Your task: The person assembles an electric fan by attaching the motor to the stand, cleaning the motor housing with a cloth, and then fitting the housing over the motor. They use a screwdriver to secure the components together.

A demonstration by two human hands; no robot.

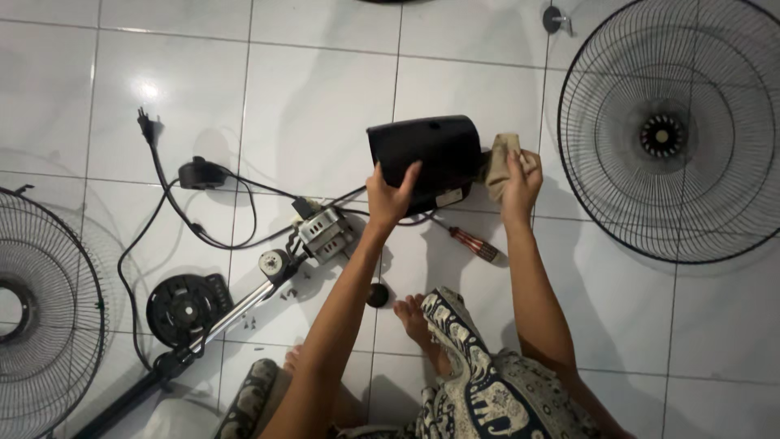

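Note:
My left hand (392,195) grips the near edge of a black plastic fan motor cover (426,150), holding it up above the white tiled floor. My right hand (518,180) is closed on a beige cloth (500,158) that presses against the cover's right end. Below the cover lies a screwdriver (474,242) with a dark red handle. The bare fan motor (327,232) sits on the floor to the left of my left forearm, still on its metal stand pole (236,305).
A round wire fan guard (617,195) lies at the right, another guard (49,325) at the left edge. A black power cord with plug (149,128) loops across the tiles. A black round part (188,307), small screws (286,294) and a black knob (377,294) lie near my foot (416,319).

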